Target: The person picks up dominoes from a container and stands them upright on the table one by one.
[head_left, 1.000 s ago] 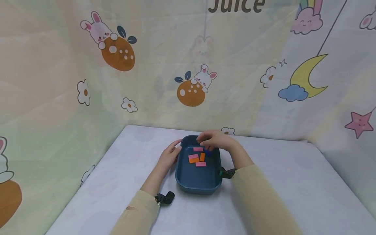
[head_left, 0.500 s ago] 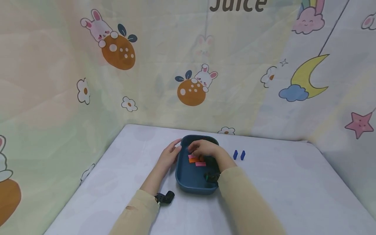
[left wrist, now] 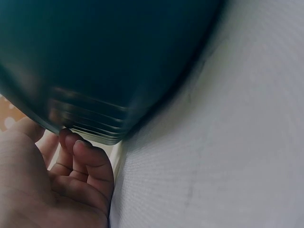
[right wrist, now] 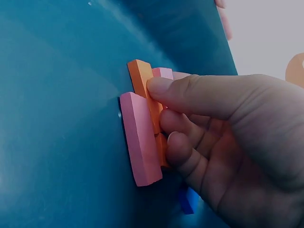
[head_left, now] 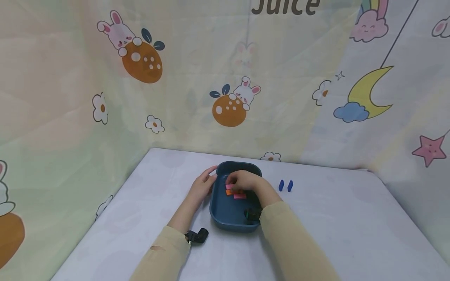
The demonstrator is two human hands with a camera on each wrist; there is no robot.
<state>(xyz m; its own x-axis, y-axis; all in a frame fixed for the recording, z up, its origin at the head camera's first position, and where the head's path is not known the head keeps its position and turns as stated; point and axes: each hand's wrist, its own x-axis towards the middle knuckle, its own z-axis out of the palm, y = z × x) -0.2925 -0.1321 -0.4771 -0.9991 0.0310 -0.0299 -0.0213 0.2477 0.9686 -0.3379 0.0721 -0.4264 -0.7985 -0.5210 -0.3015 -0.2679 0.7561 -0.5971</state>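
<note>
So this looked like the picking-out step to me. The right hand [head_left: 247,182] was down in the dark blue tray [head_left: 232,215], thumb and fingers curled at an orange block [right wrist: 138,76] in what I'd call a pinch. The left hand [head_left: 201,189] just rested at the tray's ten o'clock, fingers loose against the wall. Two blue blocks [head_left: 281,185] stood upright on the worktop [head_left: 351,222], roughly three o'clock from the tray. My guess: the next move called for a clean lift without dragging the pink block [right wrist: 138,142] lying just beside it.

Hard to make out: the far fingertips sat behind the thumb, so no clue how firm that pinch was. A second pink block [right wrist: 163,72] and another orange block [right wrist: 162,149] were partly covered, and the hand hid part of a third blue block [right wrist: 188,202]. Left wrist view was mostly murky tray.
</note>
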